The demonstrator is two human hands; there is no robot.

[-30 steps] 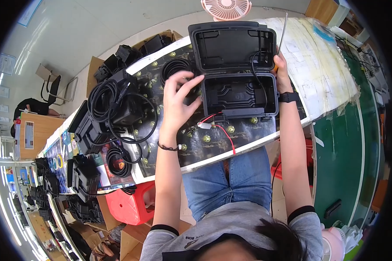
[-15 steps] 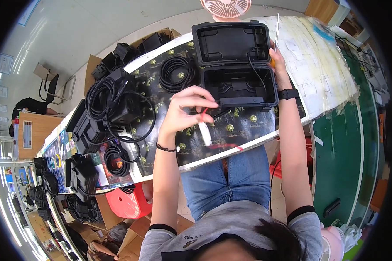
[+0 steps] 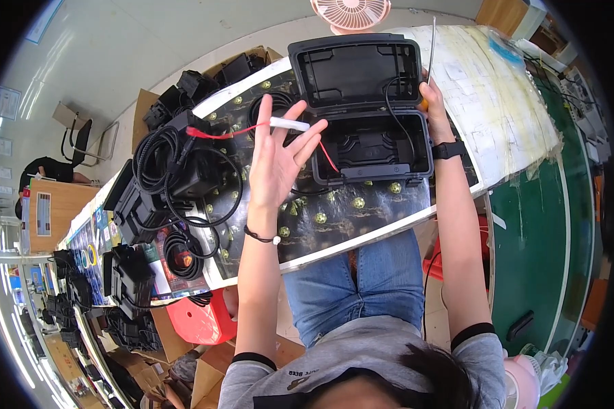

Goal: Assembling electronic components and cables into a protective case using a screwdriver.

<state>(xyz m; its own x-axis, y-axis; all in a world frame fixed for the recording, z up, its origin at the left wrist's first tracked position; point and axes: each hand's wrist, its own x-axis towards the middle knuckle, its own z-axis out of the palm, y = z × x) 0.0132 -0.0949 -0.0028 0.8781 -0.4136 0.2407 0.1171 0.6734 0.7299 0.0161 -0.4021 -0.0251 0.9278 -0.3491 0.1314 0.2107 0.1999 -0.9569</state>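
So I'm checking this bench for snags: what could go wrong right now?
The red wire runs taut from the white tube in the left hand into the open black case; lifting further might strain it. The right hand holds a screwdriver upright; its tip could slip.

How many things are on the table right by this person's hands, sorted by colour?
Black: 2, open hard plastic case, coiled cable
Red: 1, thin wire
White: 1, small tube in left hand
Orange-handled: 1, screwdriver in right hand
Total: 5
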